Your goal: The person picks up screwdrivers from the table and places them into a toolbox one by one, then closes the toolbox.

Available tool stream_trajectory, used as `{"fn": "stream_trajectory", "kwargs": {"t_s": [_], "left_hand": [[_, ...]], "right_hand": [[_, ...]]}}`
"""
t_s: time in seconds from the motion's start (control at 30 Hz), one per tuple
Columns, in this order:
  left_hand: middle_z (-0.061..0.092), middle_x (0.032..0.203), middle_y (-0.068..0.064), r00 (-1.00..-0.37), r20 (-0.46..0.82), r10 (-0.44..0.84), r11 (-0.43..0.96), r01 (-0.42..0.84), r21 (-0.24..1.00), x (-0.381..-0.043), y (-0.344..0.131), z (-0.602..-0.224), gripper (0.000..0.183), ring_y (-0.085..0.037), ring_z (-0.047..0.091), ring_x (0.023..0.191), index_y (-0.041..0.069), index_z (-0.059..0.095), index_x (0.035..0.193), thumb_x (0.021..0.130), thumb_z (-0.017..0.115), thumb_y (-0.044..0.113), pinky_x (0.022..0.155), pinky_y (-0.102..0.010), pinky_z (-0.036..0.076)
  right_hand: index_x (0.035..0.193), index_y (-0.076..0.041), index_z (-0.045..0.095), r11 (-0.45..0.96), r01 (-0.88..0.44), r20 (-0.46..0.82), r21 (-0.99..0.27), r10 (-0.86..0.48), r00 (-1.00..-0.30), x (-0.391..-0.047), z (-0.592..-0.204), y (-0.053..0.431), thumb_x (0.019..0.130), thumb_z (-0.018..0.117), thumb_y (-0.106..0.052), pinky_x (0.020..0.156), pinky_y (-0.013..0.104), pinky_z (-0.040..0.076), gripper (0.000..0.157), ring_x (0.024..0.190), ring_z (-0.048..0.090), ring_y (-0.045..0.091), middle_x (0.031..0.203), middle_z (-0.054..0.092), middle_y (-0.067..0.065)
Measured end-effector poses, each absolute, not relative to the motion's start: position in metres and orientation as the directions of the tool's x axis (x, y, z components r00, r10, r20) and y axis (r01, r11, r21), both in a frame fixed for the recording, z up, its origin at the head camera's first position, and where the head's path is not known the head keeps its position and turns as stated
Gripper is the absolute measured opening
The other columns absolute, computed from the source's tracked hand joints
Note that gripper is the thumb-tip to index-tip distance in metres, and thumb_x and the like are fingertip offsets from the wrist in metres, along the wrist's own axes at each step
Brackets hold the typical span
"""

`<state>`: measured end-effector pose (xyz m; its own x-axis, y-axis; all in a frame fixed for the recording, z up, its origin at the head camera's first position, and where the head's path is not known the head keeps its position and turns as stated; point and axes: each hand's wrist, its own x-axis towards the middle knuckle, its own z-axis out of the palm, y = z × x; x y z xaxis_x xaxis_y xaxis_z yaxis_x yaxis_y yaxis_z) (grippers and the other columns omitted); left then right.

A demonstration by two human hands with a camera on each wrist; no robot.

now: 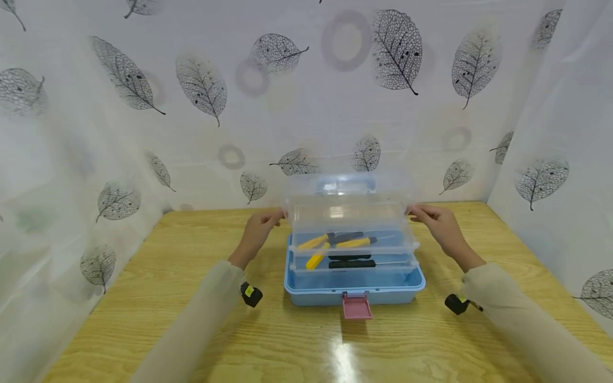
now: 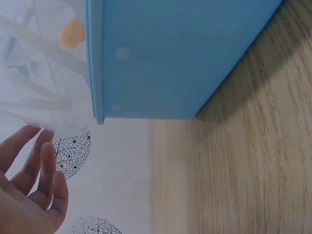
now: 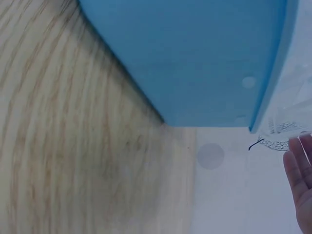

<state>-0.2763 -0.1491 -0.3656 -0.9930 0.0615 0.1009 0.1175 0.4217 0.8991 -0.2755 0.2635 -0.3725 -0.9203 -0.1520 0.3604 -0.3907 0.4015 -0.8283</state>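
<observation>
A blue toolbox [image 1: 354, 295] stands on the table with its clear lid [image 1: 306, 186] raised and tilted back, slightly blurred. Under the lid, see-through trays [image 1: 349, 250] spread in steps over the blue base. Screwdrivers with yellow handles [image 1: 354, 243] and black handles [image 1: 351, 264] show in and through them. My left hand [image 1: 258, 231] pinches the lid's left side; in the left wrist view its bent fingers [image 2: 47, 168] meet the clear edge. My right hand [image 1: 440, 229] pinches the opposite side, its fingers [image 3: 296, 170] nearly straight in the right wrist view. Both thumbs are hidden in the wrist views.
A pink latch [image 1: 356, 307] hangs down at the toolbox's front. The wood-grain table [image 1: 191, 266] extends around it. Behind and at both sides hangs a white curtain [image 1: 311, 117] printed with leaves. A small black wrist device [image 1: 251, 294] sits by each sleeve.
</observation>
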Motion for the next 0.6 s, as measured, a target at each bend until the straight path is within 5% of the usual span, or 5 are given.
{"fn": "stream_trajectory", "kwargs": {"t_s": [0.4,0.6], "left_hand": [[0.060,0.125,-0.018,-0.979,0.192,0.062,0.452,0.199,0.869,-0.254,-0.145,-0.346,0.035,-0.034,0.056,0.114,-0.003,0.064,0.113,0.096,0.052,0.025,0.098,-0.050,0.044],[0.061,0.123,-0.017,-0.965,0.234,0.117,0.488,0.261,0.833,-0.244,-0.143,-0.338,0.041,-0.033,0.057,0.109,-0.001,0.063,0.116,0.098,0.043,0.031,0.097,-0.049,0.044]], "right_hand": [[0.115,0.005,0.063,0.410,-0.473,0.442,-0.780,-0.174,-0.880,-0.255,-0.354,0.262,0.098,0.050,-0.016,0.081,0.005,0.046,0.031,0.093,0.059,-0.013,0.104,0.063,-0.026],[0.117,-0.003,0.065,0.478,-0.465,0.431,-0.745,-0.188,-0.883,-0.245,-0.348,0.262,0.099,0.048,-0.017,0.083,0.004,0.043,0.028,0.095,0.058,-0.013,0.113,0.066,-0.011]]}}
